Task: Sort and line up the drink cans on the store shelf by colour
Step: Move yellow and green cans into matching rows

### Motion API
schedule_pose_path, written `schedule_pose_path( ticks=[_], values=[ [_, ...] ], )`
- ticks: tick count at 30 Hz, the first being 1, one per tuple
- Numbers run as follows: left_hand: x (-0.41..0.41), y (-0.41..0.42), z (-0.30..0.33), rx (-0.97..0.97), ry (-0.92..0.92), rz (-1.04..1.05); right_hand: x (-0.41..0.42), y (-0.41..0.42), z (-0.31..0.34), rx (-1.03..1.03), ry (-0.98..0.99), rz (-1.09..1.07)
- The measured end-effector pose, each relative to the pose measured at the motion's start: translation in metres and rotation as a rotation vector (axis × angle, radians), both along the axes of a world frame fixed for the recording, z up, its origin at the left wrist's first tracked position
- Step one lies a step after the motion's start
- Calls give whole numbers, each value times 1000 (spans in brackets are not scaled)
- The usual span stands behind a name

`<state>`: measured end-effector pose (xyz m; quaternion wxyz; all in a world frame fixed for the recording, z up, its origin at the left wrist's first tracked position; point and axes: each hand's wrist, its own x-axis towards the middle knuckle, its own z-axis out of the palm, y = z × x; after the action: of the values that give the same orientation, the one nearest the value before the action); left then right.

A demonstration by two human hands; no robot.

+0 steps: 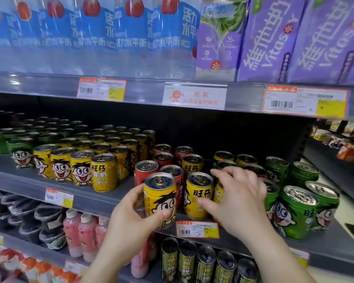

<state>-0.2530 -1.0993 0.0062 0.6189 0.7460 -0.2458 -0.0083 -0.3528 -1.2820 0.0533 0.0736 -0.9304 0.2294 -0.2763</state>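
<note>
Currently, the left hand point(131, 217) grips a yellow can point(160, 199), fingers wrapped round its left side and the thumb pressed on the lower front. Can held upright, off the shelf point(49, 180), in front of the shelf's front edge and just above the orange price tag point(197, 229).

Right hand point(239, 197) is spread, palm down, over the mixed cans at centre. Its fingers are splayed and close on nothing; the thumb touches the front of a second yellow can point(198, 196) standing at the shelf edge. Whether the fingertips rest on the can tops behind cannot be told.

Shelf layout, left to right:
- green cans point(20, 152) at far left, rows running back
- a yellow block point(86, 170), lined up in rows
- red cans point(145, 170) just behind the held can, mixed with single yellow ones
- a green cluster point(298, 211) at right, loosely placed

Shelf above: blue-labelled bottles point(94, 33) and purple cartons point(274, 41).
Shelf below: pink bottles point(80, 231) and dark cans point(188, 262).
</note>
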Motion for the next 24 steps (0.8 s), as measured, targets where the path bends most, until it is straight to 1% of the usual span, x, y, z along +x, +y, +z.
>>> schedule_pose_path(
  ticks=[5, 10, 12, 18, 20, 24],
  values=[
    [-6, -22, -6, 27, -37, -75, 11, -5, -6, -60, 78, 34],
    [-9, -42, -9, 52, -59, -142, 0, -20, -4, -139, -28, 8],
    [-13, -52, -10, 45, -69, -173, -4, -25, -5, -162, -36, 16],
    [-9, -71, -10, 29, -44, -192, -11, -35, -14, -118, -33, 44],
    [-9, -74, -7, 37, -88, -198, -17, -39, -19, -94, -32, 65],
    [-14, -81, -5, 73, -147, -172, -25, -42, -26, -128, -23, 88]
  ],
)
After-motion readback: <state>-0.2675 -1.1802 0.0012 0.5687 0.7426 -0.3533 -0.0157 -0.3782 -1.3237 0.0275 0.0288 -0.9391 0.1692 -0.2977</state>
